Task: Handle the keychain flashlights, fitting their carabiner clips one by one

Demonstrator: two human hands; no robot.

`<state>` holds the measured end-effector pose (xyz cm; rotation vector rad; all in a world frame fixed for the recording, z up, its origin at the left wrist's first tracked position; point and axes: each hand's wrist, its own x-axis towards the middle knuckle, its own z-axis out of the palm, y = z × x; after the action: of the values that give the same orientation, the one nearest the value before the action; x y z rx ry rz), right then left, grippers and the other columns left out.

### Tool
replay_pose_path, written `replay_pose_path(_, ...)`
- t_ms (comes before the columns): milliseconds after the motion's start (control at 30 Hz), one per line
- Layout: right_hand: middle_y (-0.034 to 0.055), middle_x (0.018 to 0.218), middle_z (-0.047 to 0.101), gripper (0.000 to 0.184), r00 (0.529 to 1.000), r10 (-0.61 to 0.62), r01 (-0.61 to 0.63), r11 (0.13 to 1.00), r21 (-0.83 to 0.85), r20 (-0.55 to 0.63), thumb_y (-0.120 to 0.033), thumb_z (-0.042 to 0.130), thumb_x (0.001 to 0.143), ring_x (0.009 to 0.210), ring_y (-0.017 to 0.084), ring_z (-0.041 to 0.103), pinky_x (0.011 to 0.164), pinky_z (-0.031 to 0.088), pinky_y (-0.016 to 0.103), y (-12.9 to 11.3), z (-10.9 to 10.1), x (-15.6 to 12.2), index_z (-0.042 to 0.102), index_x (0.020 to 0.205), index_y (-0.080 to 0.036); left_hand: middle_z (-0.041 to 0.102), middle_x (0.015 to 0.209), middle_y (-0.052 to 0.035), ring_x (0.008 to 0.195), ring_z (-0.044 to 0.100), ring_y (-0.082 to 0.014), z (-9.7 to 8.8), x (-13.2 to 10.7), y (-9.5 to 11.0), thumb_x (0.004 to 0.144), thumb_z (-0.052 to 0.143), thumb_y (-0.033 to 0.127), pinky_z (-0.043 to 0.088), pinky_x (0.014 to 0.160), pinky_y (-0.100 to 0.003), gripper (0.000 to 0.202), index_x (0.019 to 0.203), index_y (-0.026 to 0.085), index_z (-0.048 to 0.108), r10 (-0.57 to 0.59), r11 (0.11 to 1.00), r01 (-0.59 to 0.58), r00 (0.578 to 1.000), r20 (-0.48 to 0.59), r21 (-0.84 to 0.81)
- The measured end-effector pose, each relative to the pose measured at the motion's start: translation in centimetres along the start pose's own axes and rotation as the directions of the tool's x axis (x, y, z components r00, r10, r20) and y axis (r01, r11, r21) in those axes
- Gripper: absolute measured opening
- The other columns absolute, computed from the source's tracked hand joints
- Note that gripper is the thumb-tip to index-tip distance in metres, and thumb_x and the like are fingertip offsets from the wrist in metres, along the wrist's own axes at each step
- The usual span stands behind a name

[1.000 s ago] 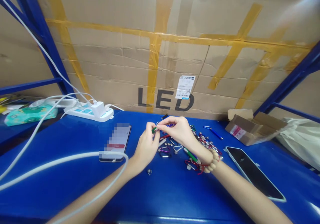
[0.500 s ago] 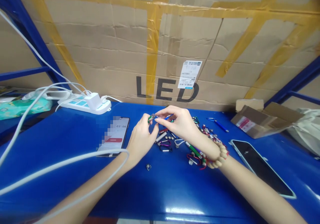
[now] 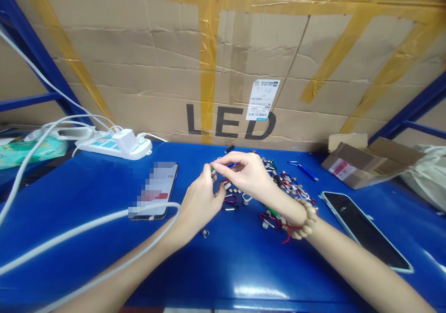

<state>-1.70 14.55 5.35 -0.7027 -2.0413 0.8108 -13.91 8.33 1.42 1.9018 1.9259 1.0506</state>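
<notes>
My left hand (image 3: 202, 196) is closed around a small green metal tube (image 3: 213, 172), mostly hidden by the fingers. The fingertips of my right hand (image 3: 249, 173) pinch together at the tube's upper end; whatever tiny part may be between them is hidden. Beneath and behind the hands lie small parts: a purple carabiner clip (image 3: 231, 198), a dark clip (image 3: 230, 208), a white clip (image 3: 246, 198) and several tiny round pieces. Under my right wrist is a red carabiner clip (image 3: 269, 221). Nearer me, a small silver piece (image 3: 205, 233) lies alone on the blue table (image 3: 209, 271).
A phone with a lit screen (image 3: 158, 189) lies left, a dark-screened phone (image 3: 365, 231) right. White cables (image 3: 104, 215) cross my left forearm in view. At the back are a power strip (image 3: 135, 151), a blue pen-shaped tube (image 3: 307, 171) and an open cardboard box (image 3: 362, 164).
My right fingertips have closed in against the green tube, covering its silver end. Both hands stay close together, and the view has shifted slightly.
</notes>
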Motion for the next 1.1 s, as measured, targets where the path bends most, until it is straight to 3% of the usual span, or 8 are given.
replay_pose_path(133,0.0033,0.072,0.07,0.017,0.999,0.046,-0.048,0.989,0.139,0.019,-0.032,0.064,0.076,0.065,0.015,0.065,0.061,0.055,0.027,0.5,0.9,-0.3,0.073,0.069,-0.02,0.052,0.061,0.001,0.05,0.044,-0.0127,0.2,0.3,-0.2,0.08,0.047,0.031,0.026,0.05,-0.023,0.012,0.078,0.02,0.049,-0.053,0.998,0.052,0.998,-0.026,-0.027)
replay_pose_path(267,0.0041,0.068,0.068,0.024,0.997,0.066,-0.07,0.967,0.244,0.025,-0.038,0.063,0.077,0.063,0.016,0.065,0.063,0.055,0.03,1.3,2.2,-0.7,0.074,0.066,-0.02,0.034,0.046,0.0036,0.047,0.028,-0.0082,0.5,0.9,-1.0,0.074,0.042,0.017,0.019,0.048,-0.024,0.029,0.047,0.018,0.031,-0.093,0.985,0.089,0.995,-0.019,-0.144)
replay_pose_path(433,0.0032,0.068,0.069,0.019,0.999,0.017,-0.011,0.985,0.171,-0.034,-0.031,0.064,0.077,0.068,0.016,0.064,0.07,0.053,0.03,1.8,2.9,-0.9,0.074,0.064,-0.022,0.026,0.045,0.0059,0.048,0.022,-0.006,0.9,1.3,-1.8,0.066,0.044,0.013,0.018,0.046,-0.022,0.03,0.045,0.019,0.023,-0.09,0.928,0.1,0.995,0.045,-0.359)
replay_pose_path(600,0.002,0.067,0.07,0.018,1.0,0.024,-0.024,0.995,0.099,0.003,-0.027,0.061,0.079,0.064,0.015,0.065,0.063,0.053,0.028,1.9,2.4,-0.6,0.073,0.068,-0.02,0.029,0.047,0.0061,0.049,0.025,-0.006,1.2,1.6,-1.8,0.064,0.046,0.013,0.022,0.046,-0.021,0.028,0.045,0.019,0.025,-0.102,0.887,0.152,0.986,0.135,-0.437)
replay_pose_path(700,0.0025,0.068,0.07,0.017,0.998,-0.007,0.014,0.995,-0.101,0.068,-0.028,0.06,0.079,0.06,0.015,0.064,0.061,0.051,0.028,1.4,1.3,0.0,0.072,0.07,-0.019,0.027,0.047,0.0058,0.05,0.024,-0.0064,0.9,2.0,-1.7,0.063,0.044,0.01,0.02,0.047,-0.022,0.029,0.044,0.018,0.025,-0.091,0.925,0.13,0.988,0.125,-0.358)
replay_pose_path(800,0.0033,0.07,0.07,0.017,0.993,-0.066,0.086,0.973,-0.214,0.097,-0.028,0.062,0.078,0.064,0.016,0.064,0.062,0.05,0.027,0.6,0.7,0.4,0.071,0.067,-0.019,0.028,0.045,0.0048,0.048,0.021,-0.0074,0.2,2.2,-1.6,0.065,0.042,0.009,0.017,0.049,-0.025,0.027,0.044,0.018,0.027,-0.081,0.987,0.086,0.996,0.04,-0.134)
replay_pose_path(933,0.0045,0.076,0.071,0.017,0.999,0.027,-0.028,0.999,0.043,0.039,-0.026,0.059,0.079,0.068,0.015,0.066,0.064,0.052,0.026,0.4,1.6,0.5,0.07,0.069,-0.017,0.046,0.051,-0.0007,0.048,0.033,-0.011,-0.2,1.8,-1.5,0.077,0.04,0.017,0.02,0.05,-0.026,0.026,0.051,0.017,0.044,-0.092,0.992,0.097,0.994,-0.053,0.085)
replay_pose_path(1100,0.0031,0.069,0.07,0.019,0.97,0.212,-0.241,0.879,0.412,0.115,-0.033,0.067,0.072,0.063,0.015,0.066,0.068,0.055,0.03,1.3,3.0,0.7,0.071,0.077,-0.014,0.064,0.067,-0.0086,0.059,0.054,-0.0181,0.0,1.4,-1.6,0.083,0.038,0.018,0.025,0.053,-0.027,0.026,0.071,0.017,0.061,-0.102,0.975,0.121,0.989,-0.108,0.185)
